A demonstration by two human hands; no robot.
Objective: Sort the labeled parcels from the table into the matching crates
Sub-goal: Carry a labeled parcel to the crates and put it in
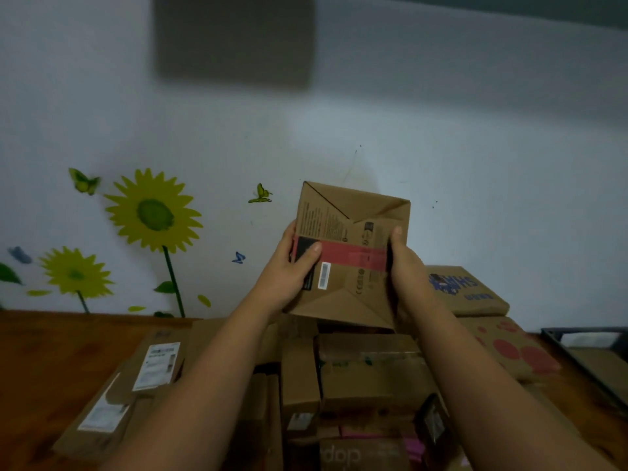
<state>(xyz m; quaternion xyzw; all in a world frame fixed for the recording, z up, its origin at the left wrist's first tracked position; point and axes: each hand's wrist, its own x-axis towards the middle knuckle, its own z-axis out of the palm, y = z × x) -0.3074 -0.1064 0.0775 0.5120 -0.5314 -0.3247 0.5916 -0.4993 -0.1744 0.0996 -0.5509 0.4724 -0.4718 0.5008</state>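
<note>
At the left of the frame, yellow sunflower stickers (153,212) sit on the pale wall above a brown wooden worktop (40,362). A long flat cardboard parcel with white labels (125,396) lies at lower left. In the centre, the left hand (289,277) grips the left edge of a square brown cardboard parcel with a red band (350,253), thumb on its face and fingers curled behind. The parcel is held up above a pile of cardboard boxes (367,372). The right hand (404,266) clamps the parcel's right edge the same way. Further right lie a blue-printed cardboard parcel (465,290) and a red-dotted cardboard parcel (509,351), with a dark crate (584,338) at the frame's right edge.
</note>
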